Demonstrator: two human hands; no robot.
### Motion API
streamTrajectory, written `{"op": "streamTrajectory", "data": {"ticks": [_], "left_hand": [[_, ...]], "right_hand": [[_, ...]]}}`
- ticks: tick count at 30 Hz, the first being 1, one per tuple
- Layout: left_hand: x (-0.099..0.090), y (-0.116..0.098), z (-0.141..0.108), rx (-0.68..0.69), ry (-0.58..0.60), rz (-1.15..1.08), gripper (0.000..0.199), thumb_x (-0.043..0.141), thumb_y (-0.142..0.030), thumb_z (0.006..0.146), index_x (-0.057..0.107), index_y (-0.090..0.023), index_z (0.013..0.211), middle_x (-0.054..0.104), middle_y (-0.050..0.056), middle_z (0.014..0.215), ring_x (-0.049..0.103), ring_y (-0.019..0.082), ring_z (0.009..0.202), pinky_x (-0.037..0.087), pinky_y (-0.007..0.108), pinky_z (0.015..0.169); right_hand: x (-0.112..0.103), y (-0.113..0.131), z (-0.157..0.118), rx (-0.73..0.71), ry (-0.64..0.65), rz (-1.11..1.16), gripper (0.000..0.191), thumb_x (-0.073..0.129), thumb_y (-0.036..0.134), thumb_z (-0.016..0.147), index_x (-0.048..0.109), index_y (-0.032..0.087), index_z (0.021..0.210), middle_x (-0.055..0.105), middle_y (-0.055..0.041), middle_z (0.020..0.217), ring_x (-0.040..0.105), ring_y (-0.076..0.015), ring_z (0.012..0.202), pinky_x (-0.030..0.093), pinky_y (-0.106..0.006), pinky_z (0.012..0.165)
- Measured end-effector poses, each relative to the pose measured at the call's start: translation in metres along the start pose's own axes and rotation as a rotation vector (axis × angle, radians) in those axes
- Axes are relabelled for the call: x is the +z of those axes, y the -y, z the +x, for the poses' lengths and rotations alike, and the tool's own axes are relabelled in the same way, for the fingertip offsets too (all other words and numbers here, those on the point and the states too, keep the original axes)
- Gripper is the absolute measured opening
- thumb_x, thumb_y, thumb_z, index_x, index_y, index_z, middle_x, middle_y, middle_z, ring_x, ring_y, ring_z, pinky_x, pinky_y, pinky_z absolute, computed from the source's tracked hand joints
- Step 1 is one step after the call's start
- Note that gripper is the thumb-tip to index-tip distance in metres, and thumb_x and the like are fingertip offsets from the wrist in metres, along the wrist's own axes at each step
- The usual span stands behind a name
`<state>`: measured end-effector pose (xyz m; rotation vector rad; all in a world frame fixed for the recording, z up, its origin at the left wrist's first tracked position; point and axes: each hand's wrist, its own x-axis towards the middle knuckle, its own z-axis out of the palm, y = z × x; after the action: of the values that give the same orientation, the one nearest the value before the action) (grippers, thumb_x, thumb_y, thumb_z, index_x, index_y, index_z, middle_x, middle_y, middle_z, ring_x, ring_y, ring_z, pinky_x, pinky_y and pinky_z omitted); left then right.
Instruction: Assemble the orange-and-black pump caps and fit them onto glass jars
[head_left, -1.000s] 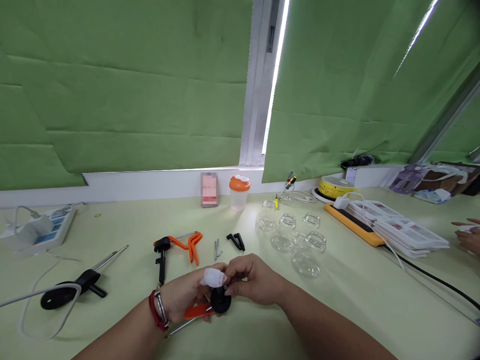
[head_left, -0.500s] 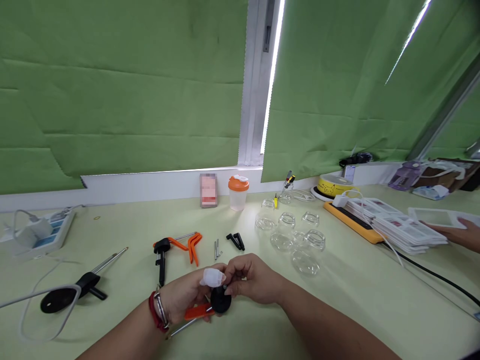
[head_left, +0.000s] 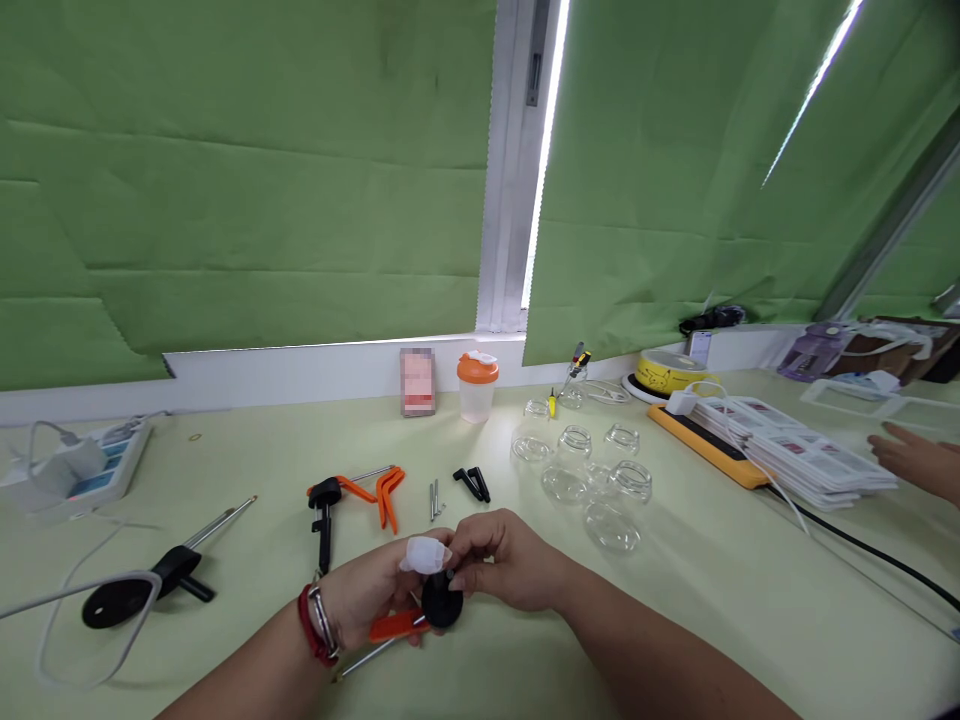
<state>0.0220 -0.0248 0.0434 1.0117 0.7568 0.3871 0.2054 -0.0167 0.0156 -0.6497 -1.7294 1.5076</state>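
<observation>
My left hand [head_left: 375, 592] is closed around a black part [head_left: 442, 602] with an orange handle [head_left: 396, 626] and a metal rod [head_left: 367, 660]. A whitish translucent piece [head_left: 425, 555] sits at the top of that hand, by the black part. The fingertips of my right hand [head_left: 504, 560] are pinched at the upper edge of the black part, on a small thing too hidden to name. Beyond my hands lie small metal pins [head_left: 434, 499], two black pieces [head_left: 472, 484], orange pieces [head_left: 388, 497] and a black clamp-like part [head_left: 325, 520].
Several clear glass vessels [head_left: 568, 470] stand to the right of centre. A cup with an orange lid [head_left: 477, 385] is near the wall. Far right, a person's hand [head_left: 919, 460] is near stacked white frames [head_left: 795, 450]. A black tool [head_left: 142, 590] and cable lie left.
The other person's hand at the far right has shifted, and the white frame beside it has moved back toward the wall. My two hands have hardly moved.
</observation>
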Motion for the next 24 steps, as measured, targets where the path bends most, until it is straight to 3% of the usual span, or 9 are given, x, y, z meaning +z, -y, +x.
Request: {"op": "streamTrajectory", "data": {"ticks": [5,9,24], "left_hand": [[-0.0034,0.0032,0.0,0.001,-0.018,-0.006,0.031,0.059,-0.04,0.065,0.053,-0.02,0.088,0.057,0.003,0.08,0.059,0.018,0.065,0.041,0.023,0.046],[-0.0024,0.0012,0.0003,0.0,-0.022,0.001,0.032,0.059,-0.041,0.064,0.052,-0.02,0.087,0.056,0.003,0.078,0.059,0.019,0.065,0.041,0.023,0.045],[-0.0024,0.002,-0.0002,0.026,0.022,-0.02,0.027,0.059,-0.038,0.066,0.052,-0.019,0.084,0.055,0.002,0.08,0.056,0.015,0.06,0.04,0.022,0.044]], "right_hand": [[0.0025,0.0028,0.0005,0.089,-0.014,0.089,0.015,0.074,0.017,0.063,0.062,0.012,0.07,0.061,0.0004,0.067,0.057,-0.0093,0.059,0.048,-0.024,0.059],[0.0029,0.0042,0.0006,0.073,-0.006,0.081,0.018,0.073,0.017,0.063,0.065,0.011,0.077,0.062,-0.0009,0.072,0.057,-0.0092,0.061,0.048,-0.024,0.06],[0.002,0.0007,0.0011,0.082,-0.013,0.066,0.021,0.076,0.027,0.062,0.063,0.013,0.071,0.061,0.0003,0.07,0.056,-0.0095,0.059,0.048,-0.025,0.059]]}}
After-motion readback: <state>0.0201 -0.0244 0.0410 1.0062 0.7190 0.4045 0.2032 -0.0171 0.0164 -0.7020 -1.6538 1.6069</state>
